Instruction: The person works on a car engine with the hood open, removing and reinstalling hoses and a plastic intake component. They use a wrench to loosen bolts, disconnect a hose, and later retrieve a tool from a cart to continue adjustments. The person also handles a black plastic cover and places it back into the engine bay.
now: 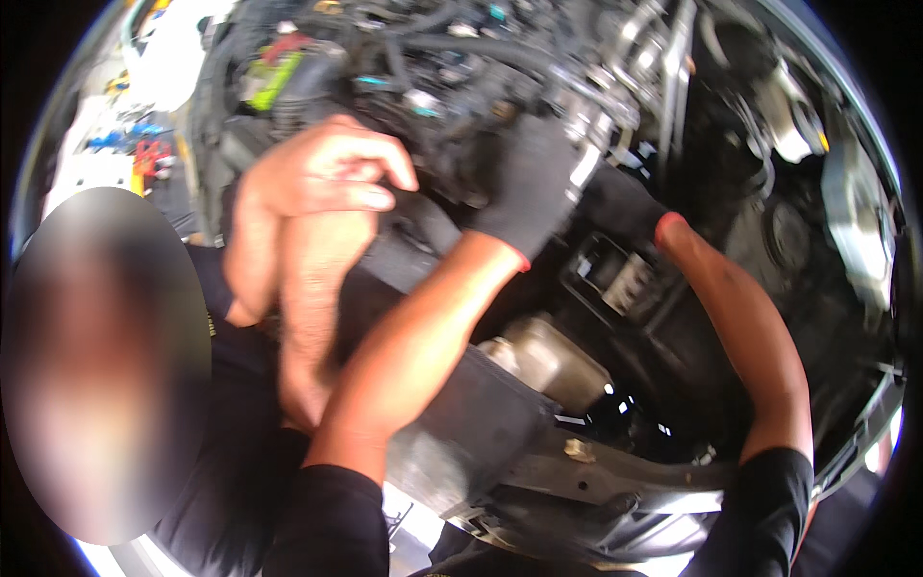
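The bright metal pipework (601,101) stood in the upper part of the frame, right of centre, among the crowded parts of an engine bay. The person's left hand (529,183), in a dark glove with a red edge, was at its lower left, its fingers blurred against the metal; whether they gripped it or stood open, I could not tell. The right hand (617,200), gloved likewise, reached in just below, mostly lost in shadow, so its state could not be told either. Black hoses (476,46) ran across the top centre, and a yellow-green part (276,79) showed at the upper left. Left of centre, a co-worker's bare hand (336,173) hung over the bay with bent fingers. Below the gloves, a pale plastic tank (558,363) sat near the lower centre, above a dark front crossmember (615,476). A whitish cylindrical part (790,117) stood at the upper right, and blue and red items (149,154) lay blurred at the upper left edge
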Motion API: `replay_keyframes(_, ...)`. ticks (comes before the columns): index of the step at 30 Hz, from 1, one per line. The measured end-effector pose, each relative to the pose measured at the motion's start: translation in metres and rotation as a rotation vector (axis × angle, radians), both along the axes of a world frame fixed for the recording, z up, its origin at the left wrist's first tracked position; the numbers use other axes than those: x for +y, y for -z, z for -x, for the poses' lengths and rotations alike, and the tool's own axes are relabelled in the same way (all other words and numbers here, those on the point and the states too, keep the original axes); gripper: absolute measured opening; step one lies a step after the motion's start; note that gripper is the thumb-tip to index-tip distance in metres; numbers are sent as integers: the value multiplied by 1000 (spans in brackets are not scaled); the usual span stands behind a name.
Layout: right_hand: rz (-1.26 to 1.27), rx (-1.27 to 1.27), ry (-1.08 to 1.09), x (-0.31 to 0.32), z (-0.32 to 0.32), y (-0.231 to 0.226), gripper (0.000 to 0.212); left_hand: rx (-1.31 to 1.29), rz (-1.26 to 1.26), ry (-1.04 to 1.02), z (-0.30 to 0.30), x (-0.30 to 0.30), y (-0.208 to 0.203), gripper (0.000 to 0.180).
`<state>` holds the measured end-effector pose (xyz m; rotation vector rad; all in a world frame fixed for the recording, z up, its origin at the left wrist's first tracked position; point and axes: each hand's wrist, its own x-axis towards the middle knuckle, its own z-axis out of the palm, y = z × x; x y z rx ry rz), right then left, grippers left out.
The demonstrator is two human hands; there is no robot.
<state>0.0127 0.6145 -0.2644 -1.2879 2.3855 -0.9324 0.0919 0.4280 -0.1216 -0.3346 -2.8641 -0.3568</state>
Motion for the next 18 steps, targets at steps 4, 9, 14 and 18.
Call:
replay_keyframes(4, -39, -229, 1, -16, -5, -20, 37, 17, -36, -134, -9, -1, -37, 39)
replay_keyframes(9, -89, -671, -34, -12, -2, -63, 34, -48, -192, -180, 5, -14, -34, 43)
replay_keyframes(14, 217, -500, -114, -6, -9, -26, 27, -78, -63, -159, 10, -12, -36, 46)
replay_keyframes(18, 127, -775, -203, -6, 20, -26, 19, -77, -58, -153, 5, -19, -31, 46)
